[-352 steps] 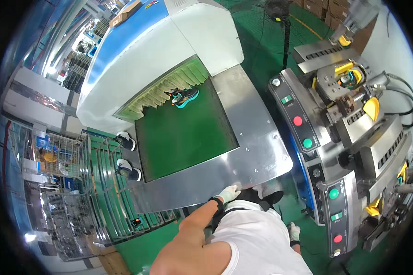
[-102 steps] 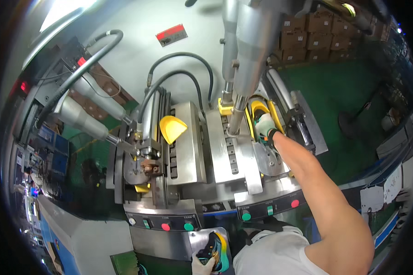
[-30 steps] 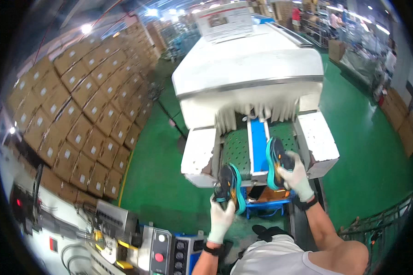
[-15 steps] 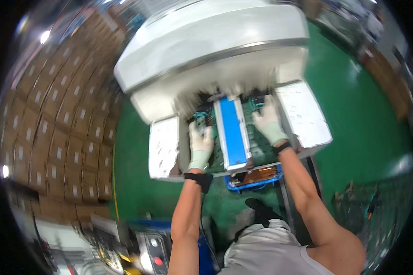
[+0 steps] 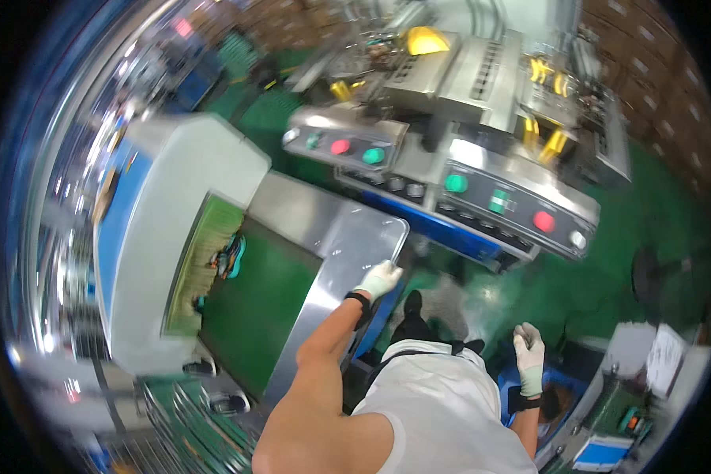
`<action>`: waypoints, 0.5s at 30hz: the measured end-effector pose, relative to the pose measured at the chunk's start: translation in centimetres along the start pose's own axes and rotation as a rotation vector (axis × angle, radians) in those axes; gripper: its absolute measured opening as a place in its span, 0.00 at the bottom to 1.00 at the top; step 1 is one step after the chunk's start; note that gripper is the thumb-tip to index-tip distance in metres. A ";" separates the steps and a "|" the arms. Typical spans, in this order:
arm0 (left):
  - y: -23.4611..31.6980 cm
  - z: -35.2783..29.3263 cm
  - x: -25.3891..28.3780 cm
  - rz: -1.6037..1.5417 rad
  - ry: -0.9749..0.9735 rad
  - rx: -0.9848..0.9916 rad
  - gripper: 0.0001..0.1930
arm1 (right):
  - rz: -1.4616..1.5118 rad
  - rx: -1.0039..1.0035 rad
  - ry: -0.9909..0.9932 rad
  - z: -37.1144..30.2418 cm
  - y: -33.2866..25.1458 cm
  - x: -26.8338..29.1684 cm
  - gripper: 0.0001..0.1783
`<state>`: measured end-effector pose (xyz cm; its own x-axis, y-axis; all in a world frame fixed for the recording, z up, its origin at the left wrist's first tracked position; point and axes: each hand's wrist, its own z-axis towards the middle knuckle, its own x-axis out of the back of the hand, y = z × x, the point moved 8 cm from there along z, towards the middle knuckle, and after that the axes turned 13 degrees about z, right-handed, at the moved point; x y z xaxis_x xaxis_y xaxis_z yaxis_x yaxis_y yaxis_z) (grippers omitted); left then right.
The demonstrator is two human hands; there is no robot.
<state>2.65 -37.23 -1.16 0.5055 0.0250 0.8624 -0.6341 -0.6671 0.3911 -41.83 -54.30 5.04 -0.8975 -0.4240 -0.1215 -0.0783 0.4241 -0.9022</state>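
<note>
My left hand [image 5: 381, 280], in a pale glove with a black wrist strap, is over the rounded corner of a stainless steel ledge [image 5: 344, 249]. Its fingers are bent and partly smeared, and I cannot tell whether they touch the metal. Over at the right, my right hand [image 5: 528, 340], gloved alike, hangs beside a blue crate [image 5: 502, 385] with nothing in it and its fingers loosely bent. To the left, a black, teal and orange shoe-like item [image 5: 233, 257] lies on a green belt [image 5: 265, 304], by the bristle curtain [image 5: 205, 265] of a white machine housing [image 5: 162, 213].
Ahead stands a steel machine with two control panels [image 5: 513, 201] bearing red and green buttons, and yellow parts [image 5: 428, 41] on top. A rack of metal rods [image 5: 189, 423] is at the lower left. Stacked cartons [image 5: 648, 63] line the far right.
My view has swung round from the mouth of a white machine with a blue strip. Both hands have left the dark teal items there and are now wide apart.
</note>
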 end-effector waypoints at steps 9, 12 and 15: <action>-33.9 -14.5 1.1 -0.139 0.246 0.755 0.14 | -0.606 -0.043 -0.383 13.4 3.7 -18.2 0.25; -42.1 -16.2 4.0 -0.024 0.328 0.808 0.15 | -0.644 -0.082 -0.405 13.5 5.0 -24.8 0.24; -47.6 -14.4 14.3 0.118 0.673 0.809 0.17 | -0.807 -0.191 -0.291 13.0 6.7 -22.9 0.22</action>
<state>31.66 5.62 -2.82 -0.1192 0.1695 0.9783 0.0458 -0.9833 0.1760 -16.16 -52.20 -3.62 -0.3923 -0.8285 0.3995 -0.7360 0.0222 -0.6766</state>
